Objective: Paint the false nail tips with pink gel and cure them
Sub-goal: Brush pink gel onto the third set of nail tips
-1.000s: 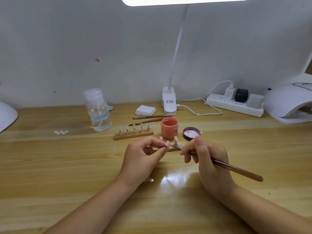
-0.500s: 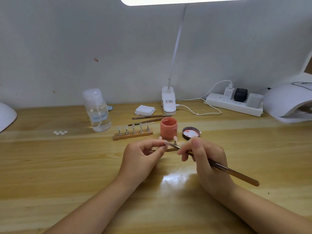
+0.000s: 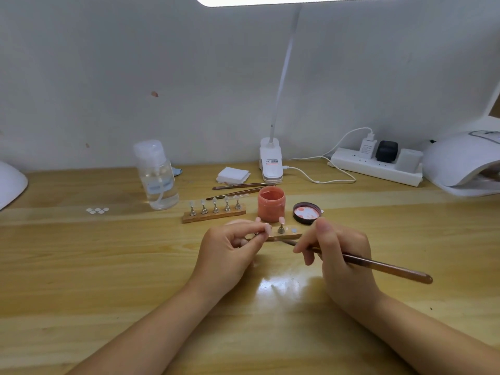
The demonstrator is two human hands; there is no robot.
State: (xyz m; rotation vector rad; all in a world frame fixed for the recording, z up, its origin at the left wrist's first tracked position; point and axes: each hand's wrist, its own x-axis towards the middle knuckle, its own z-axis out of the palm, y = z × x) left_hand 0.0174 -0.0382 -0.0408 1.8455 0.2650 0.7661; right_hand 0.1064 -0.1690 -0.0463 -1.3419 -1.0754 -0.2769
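My left hand [image 3: 230, 250] pinches a small nail stand with a pink nail tip [image 3: 267, 228] between thumb and forefinger. My right hand [image 3: 338, 253] grips a brown brush [image 3: 378, 266], its bristle end pointing left under a wooden holder strip [image 3: 286, 233]. That strip carries one stand with a pink tip [image 3: 282, 220]. Behind it stands the open pink gel jar [image 3: 271, 203], with its lid [image 3: 307, 213] lying to the right. A second wooden holder [image 3: 213, 215] bears several clear nail tips. The white curing lamp [image 3: 465, 161] sits at the far right.
A clear pump bottle [image 3: 157, 175] stands at the back left, with small white dots [image 3: 97, 210] on the desk near it. Two spare brushes [image 3: 238, 189], white pads [image 3: 233, 175], a clip lamp base [image 3: 271, 163] and a power strip [image 3: 376, 166] line the back.
The brush tip has dropped from the nail tip in my left hand to below the wooden strip. My right hand has shifted slightly right and down.
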